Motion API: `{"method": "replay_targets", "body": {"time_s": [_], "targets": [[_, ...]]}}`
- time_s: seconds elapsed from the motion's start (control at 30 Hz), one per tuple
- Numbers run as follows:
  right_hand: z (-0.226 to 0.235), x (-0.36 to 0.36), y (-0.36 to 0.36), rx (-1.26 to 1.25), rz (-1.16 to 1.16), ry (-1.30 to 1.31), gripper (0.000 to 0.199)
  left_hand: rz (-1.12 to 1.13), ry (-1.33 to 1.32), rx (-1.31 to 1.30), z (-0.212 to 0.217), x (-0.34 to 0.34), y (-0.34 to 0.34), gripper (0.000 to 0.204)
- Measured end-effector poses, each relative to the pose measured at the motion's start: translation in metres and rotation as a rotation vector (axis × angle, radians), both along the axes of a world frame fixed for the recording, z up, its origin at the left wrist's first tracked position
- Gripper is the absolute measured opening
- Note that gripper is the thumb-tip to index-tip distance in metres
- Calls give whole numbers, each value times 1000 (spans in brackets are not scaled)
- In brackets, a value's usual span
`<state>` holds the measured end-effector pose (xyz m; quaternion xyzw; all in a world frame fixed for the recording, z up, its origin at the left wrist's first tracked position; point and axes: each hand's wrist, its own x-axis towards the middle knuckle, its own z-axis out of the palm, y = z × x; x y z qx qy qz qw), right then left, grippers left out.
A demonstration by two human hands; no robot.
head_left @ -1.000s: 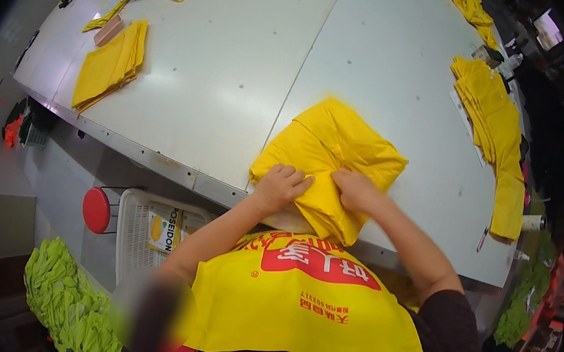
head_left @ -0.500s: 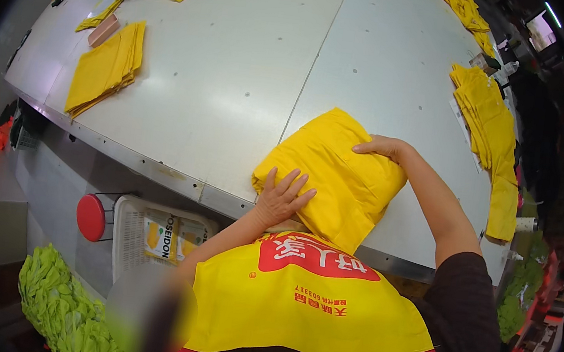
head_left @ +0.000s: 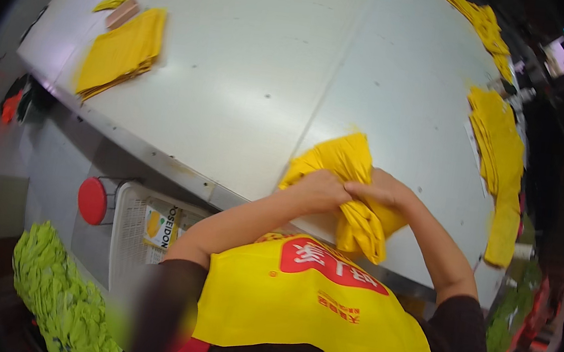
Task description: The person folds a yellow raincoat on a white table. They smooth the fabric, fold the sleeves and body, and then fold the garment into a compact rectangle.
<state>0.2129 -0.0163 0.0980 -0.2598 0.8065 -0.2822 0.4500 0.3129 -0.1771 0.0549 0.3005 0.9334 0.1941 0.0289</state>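
A bunched yellow cloth [head_left: 343, 154] stands gathered at the table's near edge, just in front of my yellow apron. My left hand [head_left: 322, 192] is closed on its middle, knuckles up. Against it, my right hand [head_left: 386, 191] grips the same cloth, its thumb meeting the left hand. Folds fan out above the hands, and a crumpled end hangs down below them toward the apron. The cloth between my palms is hidden.
On the metal table [head_left: 233, 115], a folded yellow stack [head_left: 122, 50] lies left beside a pinkish block [head_left: 122, 13]. More yellow cloths [head_left: 498, 145] line the right edge. Below left are a red stool [head_left: 92, 200], a white basket [head_left: 123, 241] and a bright green heap [head_left: 60, 290].
The cloth lay spread flat under both hands; now it is squeezed into a bunch. My left hand has moved right and closed, meeting the right hand. The view has shifted slightly.
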Motion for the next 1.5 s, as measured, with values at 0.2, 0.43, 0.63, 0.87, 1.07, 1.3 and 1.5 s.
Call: {"method": "replay_targets", "body": {"time_s": [0.2,0.43,0.63,0.87,1.07,1.3,1.5], "targets": [[29,37,-21,68,74,295,86,16,29,314,-28,-25,6,16],[28,33,-24,230,3,187,78,47,-427,619,25,-26,-66,30],[0,16,23,-52,-452,-103,76,1187,541,161,-45,-73,-357,41],[-22,5,48,-48,-573,-282,75,1669,4,-567,-49,-11,-546,18],[-20,4,52,-4,-578,-357,71,1366,54,-329,-17,2,-519,22],[-42,1,85,-23,-471,-328,73,549,318,258,-84,-8,-275,13],[-37,22,125,-264,-673,-451,81,296,67,616,-82,43,-73,34]]}}
